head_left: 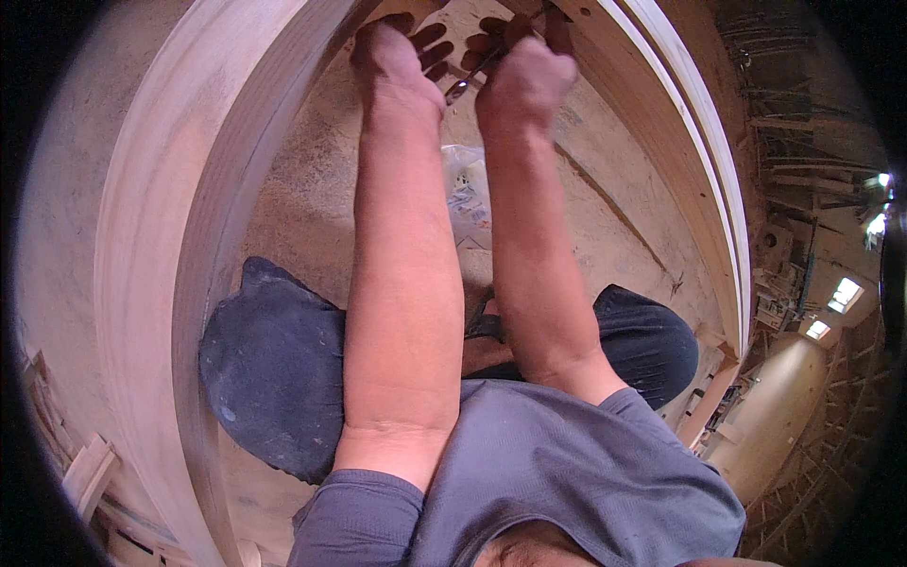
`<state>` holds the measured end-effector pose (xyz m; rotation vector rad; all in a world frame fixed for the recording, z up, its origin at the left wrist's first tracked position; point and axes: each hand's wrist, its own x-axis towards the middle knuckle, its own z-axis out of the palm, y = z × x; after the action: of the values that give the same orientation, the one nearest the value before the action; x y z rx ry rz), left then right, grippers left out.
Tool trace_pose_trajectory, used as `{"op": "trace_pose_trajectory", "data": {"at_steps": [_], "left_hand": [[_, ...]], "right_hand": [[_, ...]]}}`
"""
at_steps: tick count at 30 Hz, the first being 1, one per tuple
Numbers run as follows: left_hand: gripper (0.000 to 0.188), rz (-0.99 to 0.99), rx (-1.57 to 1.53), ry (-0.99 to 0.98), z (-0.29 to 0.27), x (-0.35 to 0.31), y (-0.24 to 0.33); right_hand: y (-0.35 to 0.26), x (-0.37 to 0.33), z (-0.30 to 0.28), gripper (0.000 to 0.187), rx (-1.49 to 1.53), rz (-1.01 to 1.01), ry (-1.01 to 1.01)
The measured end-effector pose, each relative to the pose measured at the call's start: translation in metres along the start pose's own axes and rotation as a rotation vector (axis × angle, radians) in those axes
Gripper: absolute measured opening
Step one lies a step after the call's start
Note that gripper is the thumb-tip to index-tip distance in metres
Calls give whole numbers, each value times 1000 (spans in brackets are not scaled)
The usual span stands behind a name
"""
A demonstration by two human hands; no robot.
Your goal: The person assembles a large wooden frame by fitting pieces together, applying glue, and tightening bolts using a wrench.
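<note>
Both my arms reach forward inside a wooden frame, to its far end. At the inner face of the left wooden rail [156, 180], my left hand [387, 57] has its fingers apart and slightly bent; I see nothing in it. My right hand [531, 76], a little blurred, is closed around a slim metal tool [459, 91] by the right wooden rail [661, 123]. One end of the tool slants down toward my left wrist. Its other end runs up among my fingers, so its exact kind cannot be made out.
A clear plastic bag [467, 194] with something in it lies on the dusty floor [302, 161] between my forearms. A thin strip [614, 208] lies to the right. My bent knees [274, 369] are inside the frame. Wood pieces [803, 180] are stacked at far right.
</note>
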<state>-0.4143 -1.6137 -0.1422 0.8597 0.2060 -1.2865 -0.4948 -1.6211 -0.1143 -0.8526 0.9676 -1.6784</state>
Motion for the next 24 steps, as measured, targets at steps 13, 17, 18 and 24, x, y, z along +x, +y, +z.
{"op": "trace_pose_trajectory", "data": {"at_steps": [13,17,18,24], "left_hand": [[35,-38,150,3,-11,3,-1],[36,-82,169,-7,-9,-1,-9],[36,-88,168,10,-10,-1,-4],[41,-70,270,-55,-8,-1,-9]], "right_hand": [[-5,-4,-16,27,-431,7,3],[-54,10,-2,20,23,287,57],[-46,6,-2,22,-107,286,50],[19,14,-48,22,-400,21,-80]]}}
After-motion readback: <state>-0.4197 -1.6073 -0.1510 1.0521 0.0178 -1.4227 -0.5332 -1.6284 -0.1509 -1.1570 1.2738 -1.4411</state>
